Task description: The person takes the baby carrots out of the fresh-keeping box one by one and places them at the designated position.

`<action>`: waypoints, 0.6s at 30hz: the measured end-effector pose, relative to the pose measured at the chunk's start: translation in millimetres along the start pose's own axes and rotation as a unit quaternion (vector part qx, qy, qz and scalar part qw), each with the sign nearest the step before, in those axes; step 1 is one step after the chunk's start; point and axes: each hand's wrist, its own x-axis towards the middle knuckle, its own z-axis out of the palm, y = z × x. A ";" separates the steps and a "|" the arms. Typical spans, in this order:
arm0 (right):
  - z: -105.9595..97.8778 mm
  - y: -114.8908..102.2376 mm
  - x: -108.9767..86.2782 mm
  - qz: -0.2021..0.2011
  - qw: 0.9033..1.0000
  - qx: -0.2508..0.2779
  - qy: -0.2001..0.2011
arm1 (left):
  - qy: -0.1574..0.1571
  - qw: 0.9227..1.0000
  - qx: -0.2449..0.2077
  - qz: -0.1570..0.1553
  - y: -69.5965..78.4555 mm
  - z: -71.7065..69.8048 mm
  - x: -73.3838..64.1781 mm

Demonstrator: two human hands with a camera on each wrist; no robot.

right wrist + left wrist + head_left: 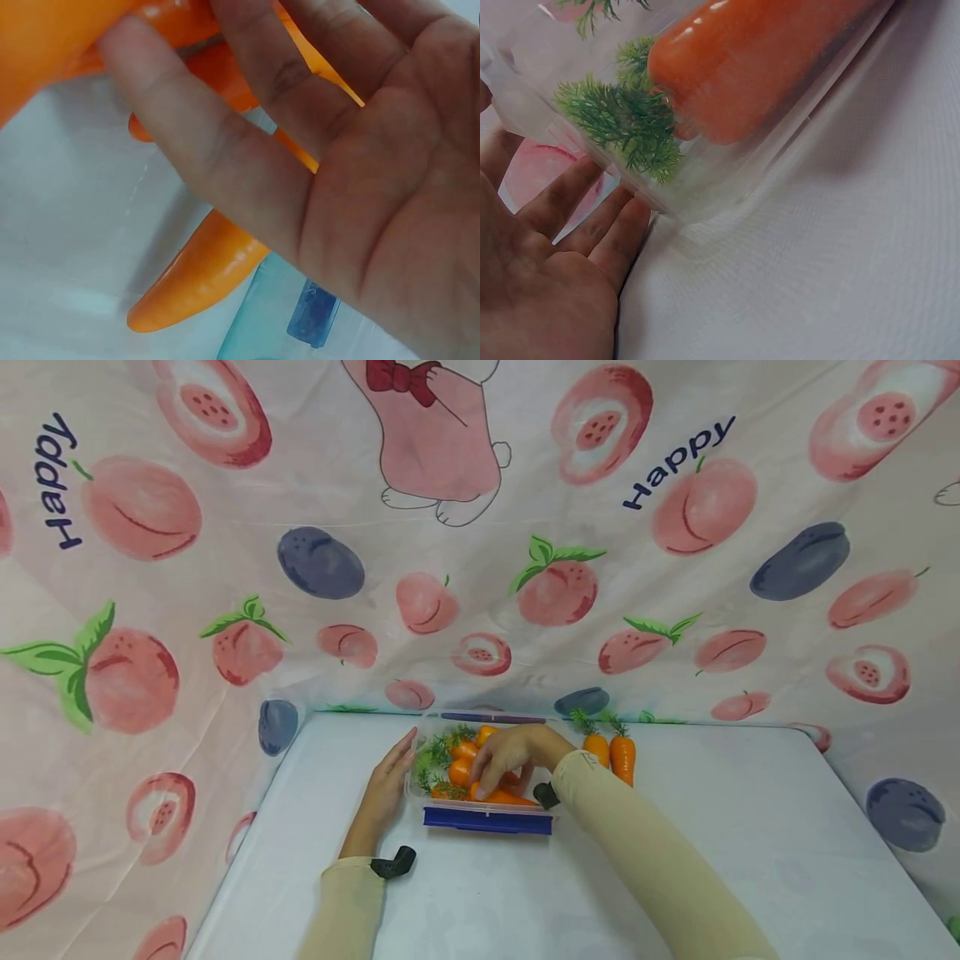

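White table (465, 893) spreads under the fingers. The left hand's (384, 785) spread fingers touch a clear box (487, 807); inside, a glossy orange carrot (517, 799) lies beneath the right hand's (517, 749) fingertips, pinch unclear. Rightward, two leafy carrots (623, 758); beyond, peach-printed cloth (480, 547).

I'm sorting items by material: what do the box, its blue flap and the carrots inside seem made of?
Box: likely clear, smooth plastic, since it is see-through. Blue flap: probably opaque plastic, evenly colored. Carrots: perhaps coated foam or plastic; glossy highlights and stiff, needle-like greens suggest imitations, though the core is hidden.
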 end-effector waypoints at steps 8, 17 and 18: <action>-0.5 0.2 1.3 0.003 1.000 -0.007 -0.004 | 0.004 1.000 -0.001 0.001 2.0 2.0 -0.4; -1.1 -2.2 5.2 -0.005 1.000 -0.014 -0.004 | 0.005 1.000 0.010 0.002 1.7 1.0 -0.6; -1.4 -2.8 5.0 -0.008 1.000 -0.011 -0.003 | 0.004 1.000 0.010 0.003 1.8 0.8 -0.8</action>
